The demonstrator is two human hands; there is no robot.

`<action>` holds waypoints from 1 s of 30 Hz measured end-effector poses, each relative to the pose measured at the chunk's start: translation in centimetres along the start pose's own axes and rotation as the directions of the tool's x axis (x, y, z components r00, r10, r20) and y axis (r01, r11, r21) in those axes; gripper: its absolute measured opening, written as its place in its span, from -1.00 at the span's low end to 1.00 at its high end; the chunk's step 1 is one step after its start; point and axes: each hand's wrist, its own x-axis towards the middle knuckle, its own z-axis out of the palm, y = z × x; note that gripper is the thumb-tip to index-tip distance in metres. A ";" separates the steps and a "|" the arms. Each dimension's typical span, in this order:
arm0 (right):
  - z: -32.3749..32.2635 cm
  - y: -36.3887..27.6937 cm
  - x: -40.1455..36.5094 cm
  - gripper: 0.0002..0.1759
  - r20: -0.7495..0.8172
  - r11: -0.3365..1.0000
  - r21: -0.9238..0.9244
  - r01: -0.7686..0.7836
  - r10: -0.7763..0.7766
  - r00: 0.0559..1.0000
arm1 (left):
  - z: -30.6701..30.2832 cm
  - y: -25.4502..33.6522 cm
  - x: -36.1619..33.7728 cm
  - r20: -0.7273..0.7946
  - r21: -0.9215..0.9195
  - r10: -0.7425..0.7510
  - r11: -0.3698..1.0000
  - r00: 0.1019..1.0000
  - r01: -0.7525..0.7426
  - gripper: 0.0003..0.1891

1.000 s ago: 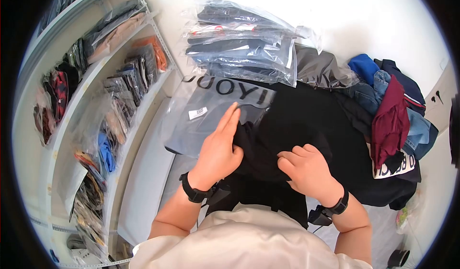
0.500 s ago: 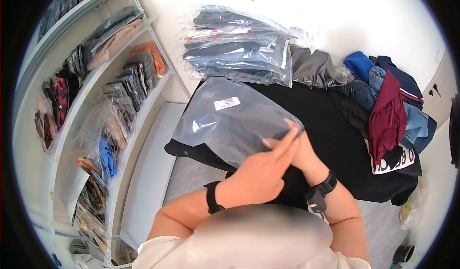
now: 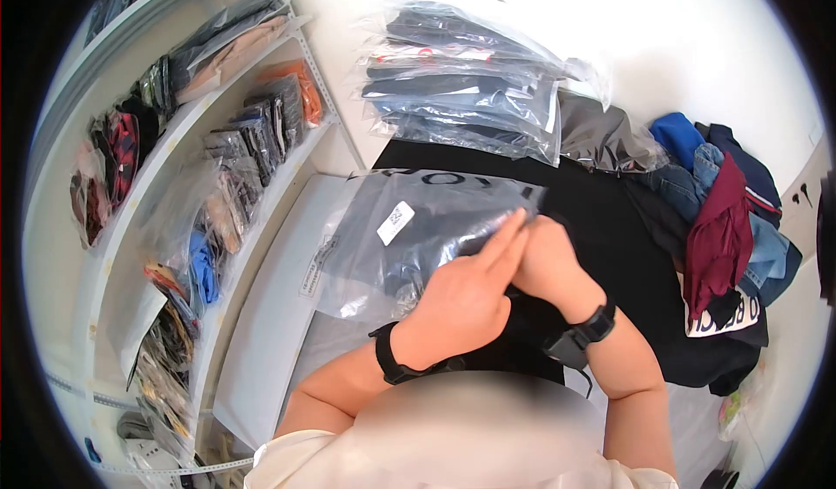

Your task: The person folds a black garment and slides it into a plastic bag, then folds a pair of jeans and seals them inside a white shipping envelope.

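Note:
A clear plastic bag (image 3: 357, 263) with a white label (image 3: 396, 222) and dark printed letters near its far edge lies in front of me. Both hands meet at its right side. My left hand (image 3: 461, 302) has its fingers long and pressed together, closed on the bag's edge, with the thumb side partly hidden. Touching its fingertips, my right hand (image 3: 547, 258) is curled on the same edge. A black cloth (image 3: 601, 219) spreads beneath the bag and hands.
Behind the bag stands a stack of bagged folded clothes (image 3: 461, 97), beside a bagged grey garment (image 3: 605, 132). Loose clothes, among them a maroon garment (image 3: 718, 236), are heaped at right. Shelves (image 3: 252, 228) with bagged clothes line the left.
The bag has turned and swung nearer and leftward, so its label is tilted and the printed letters show. My right fingers have curled in. The whole view has shifted slightly.

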 end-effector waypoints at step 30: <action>0.6 -3.7 2.7 -0.77 0.061 0.975 0.155 -0.157 0.150 0.987 | 1.7 1.7 -2.2 0.147 -0.285 0.445 0.874 0.883 -0.393 -0.31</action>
